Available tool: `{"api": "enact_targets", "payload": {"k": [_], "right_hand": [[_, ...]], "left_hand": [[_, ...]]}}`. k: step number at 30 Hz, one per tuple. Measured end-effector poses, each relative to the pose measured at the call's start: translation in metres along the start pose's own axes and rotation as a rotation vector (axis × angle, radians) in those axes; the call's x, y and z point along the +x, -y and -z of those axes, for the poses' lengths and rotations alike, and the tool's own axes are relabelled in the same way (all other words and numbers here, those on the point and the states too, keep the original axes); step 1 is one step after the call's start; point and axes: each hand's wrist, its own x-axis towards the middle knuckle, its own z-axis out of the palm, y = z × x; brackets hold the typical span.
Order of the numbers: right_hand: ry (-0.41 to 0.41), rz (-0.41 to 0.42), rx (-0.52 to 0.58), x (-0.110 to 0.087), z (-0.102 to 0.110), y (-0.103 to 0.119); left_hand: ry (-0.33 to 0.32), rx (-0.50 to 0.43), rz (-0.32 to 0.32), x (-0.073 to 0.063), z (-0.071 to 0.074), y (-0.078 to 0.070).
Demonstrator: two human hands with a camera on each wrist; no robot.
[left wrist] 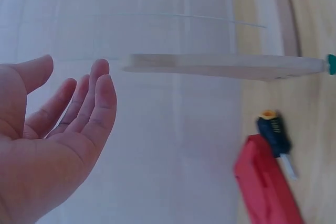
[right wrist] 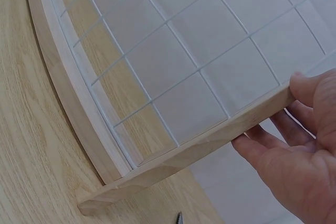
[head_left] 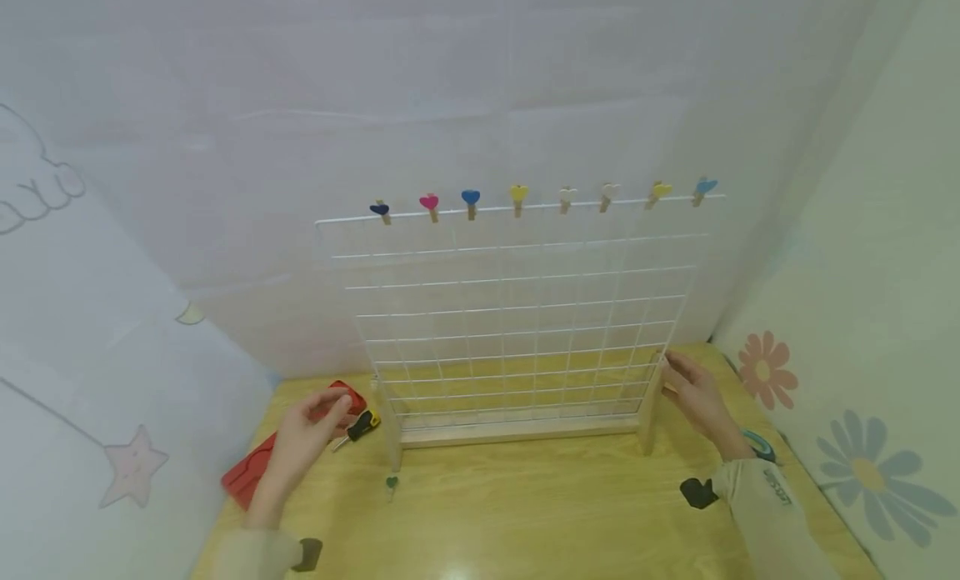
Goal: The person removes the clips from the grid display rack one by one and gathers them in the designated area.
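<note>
A white wire grid panel (head_left: 543, 207) stands upright in a wooden base (head_left: 517, 432) with a short post at each end. My right hand (head_left: 697, 401) holds the upper end of the right post (right wrist: 199, 142), thumb on one side and fingers on the other. Palm showing and fingers slightly bent, my left hand (left wrist: 68, 124) is beside the left post (left wrist: 220, 66) and holds nothing. Several small wooden clothespins with coloured hearts, one of them pink (head_left: 429, 202), are clipped along the grid's top wire.
On the table's left lie a red case (head_left: 251, 472) and a black-and-yellow screwdriver (head_left: 364, 424). A green heart clothespin (head_left: 392, 482) is in front of the left post. Blue-handled scissors (head_left: 760, 445) lie by the right wrist. White sheeting (head_left: 450, 80) hangs behind the grid.
</note>
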Motion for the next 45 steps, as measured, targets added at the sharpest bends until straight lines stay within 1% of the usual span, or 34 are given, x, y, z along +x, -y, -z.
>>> {"api": "enact_targets", "payload": {"k": [3, 5, 8, 11, 13, 16, 20, 25, 30, 33, 35, 37, 39, 41, 45], "right_hand": [[-0.003, 0.001, -0.023, 0.0, 0.0, 0.001], [-0.002, 0.002, -0.031, -0.001, 0.0, 0.001], [-0.004, 0.009, -0.043, -0.001, -0.001, 0.0], [-0.001, 0.015, -0.04, -0.002, -0.002, 0.001], [0.0, 0.017, -0.043, -0.002, -0.002, 0.001], [0.002, 0.018, -0.035, -0.002, -0.003, 0.002], [0.007, 0.023, -0.027, -0.002, -0.002, 0.001], [0.004, 0.033, -0.016, -0.001, -0.002, -0.001], [0.015, 0.017, -0.034, 0.0, 0.0, -0.001], [0.016, 0.006, -0.033, 0.001, -0.001, -0.001], [0.011, 0.006, -0.027, 0.001, 0.0, -0.001], [0.008, 0.009, -0.024, 0.001, 0.0, -0.001], [0.004, 0.01, -0.025, 0.0, -0.001, -0.001], [0.002, 0.018, -0.022, -0.001, -0.001, -0.001], [0.008, 0.049, 0.012, 0.0, -0.002, -0.001]], "left_hand": [[0.013, -0.021, -0.065, 0.005, 0.005, -0.024], [0.01, -0.018, -0.126, 0.01, 0.008, -0.043], [0.006, 0.022, -0.2, 0.015, 0.015, -0.074], [-0.003, 0.087, -0.269, 0.022, 0.021, -0.106], [-0.015, 0.121, -0.311, 0.027, 0.023, -0.126], [-0.038, 0.143, -0.381, 0.036, 0.024, -0.153], [-0.077, 0.151, -0.458, 0.045, 0.023, -0.182], [-0.124, 0.138, -0.518, 0.055, 0.022, -0.207], [-0.18, 0.103, -0.588, 0.061, 0.021, -0.231], [-0.216, 0.088, -0.618, 0.065, 0.02, -0.245], [-0.241, 0.117, -0.636, 0.068, 0.019, -0.255], [-0.257, 0.169, -0.641, 0.07, 0.017, -0.263], [-0.253, 0.211, -0.642, 0.072, 0.015, -0.268], [-0.233, 0.241, -0.634, 0.075, 0.014, -0.272], [-0.184, 0.253, -0.611, 0.081, 0.01, -0.275]]}}
